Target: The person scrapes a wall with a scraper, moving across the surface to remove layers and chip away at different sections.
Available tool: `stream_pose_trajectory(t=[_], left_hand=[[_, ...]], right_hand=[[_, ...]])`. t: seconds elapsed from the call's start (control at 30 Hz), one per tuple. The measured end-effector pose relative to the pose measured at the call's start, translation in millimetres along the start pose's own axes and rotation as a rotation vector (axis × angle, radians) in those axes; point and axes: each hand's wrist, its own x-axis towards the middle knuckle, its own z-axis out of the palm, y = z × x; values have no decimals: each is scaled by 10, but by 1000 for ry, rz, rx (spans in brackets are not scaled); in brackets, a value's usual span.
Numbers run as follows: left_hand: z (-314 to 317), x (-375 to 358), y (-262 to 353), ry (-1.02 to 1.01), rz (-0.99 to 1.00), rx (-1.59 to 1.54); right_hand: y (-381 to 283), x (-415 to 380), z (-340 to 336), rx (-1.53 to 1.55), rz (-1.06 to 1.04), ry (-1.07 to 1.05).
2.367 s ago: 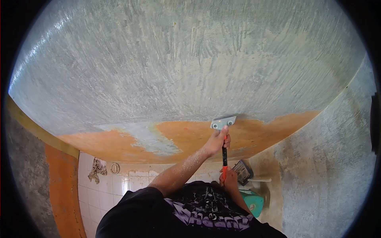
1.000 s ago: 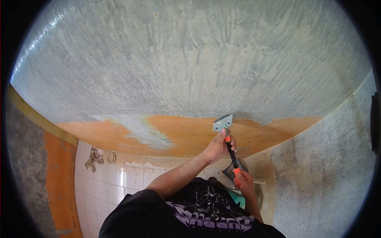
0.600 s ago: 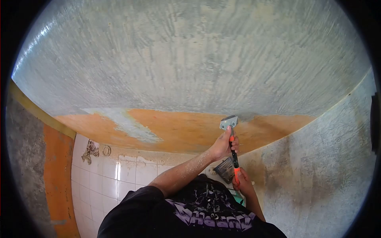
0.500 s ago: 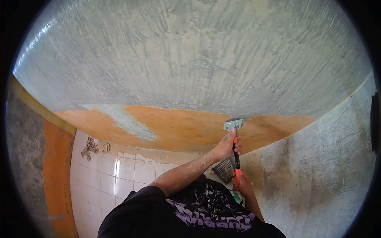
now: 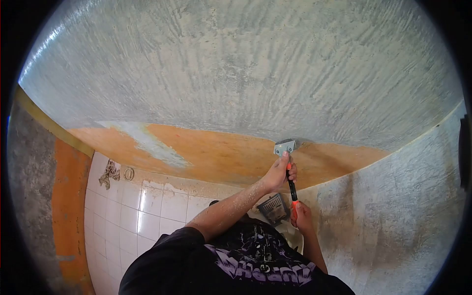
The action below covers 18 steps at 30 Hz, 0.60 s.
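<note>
Both my hands grip a long-handled scraper with an orange and black handle and a wide grey metal head. My left hand is closed around the upper handle, its thumb lying up against the head. Lower down, my right hand wraps the orange end of the handle. The scraper's head lies against the wall, where grey, streaked plaster meets a band of orange paint. Pale dust covers my left forearm.
Beside my arms on the floor is a grey slotted plastic basket. A crumpled cloth and a small ring-shaped item lie on the white tiles. A stained side wall stands close on the right.
The scraper and both hands have shifted slightly up in the picture, the right hand most. The view has also moved a little, and more of the basket shows.
</note>
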Motion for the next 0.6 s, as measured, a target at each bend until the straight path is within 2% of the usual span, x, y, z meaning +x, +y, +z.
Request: stream_pose_trajectory(t=[0.6], left_hand=[[13,111,-97,-48,26,-43]], right_hand=[[-111,39,-253,-91,-31,7]])
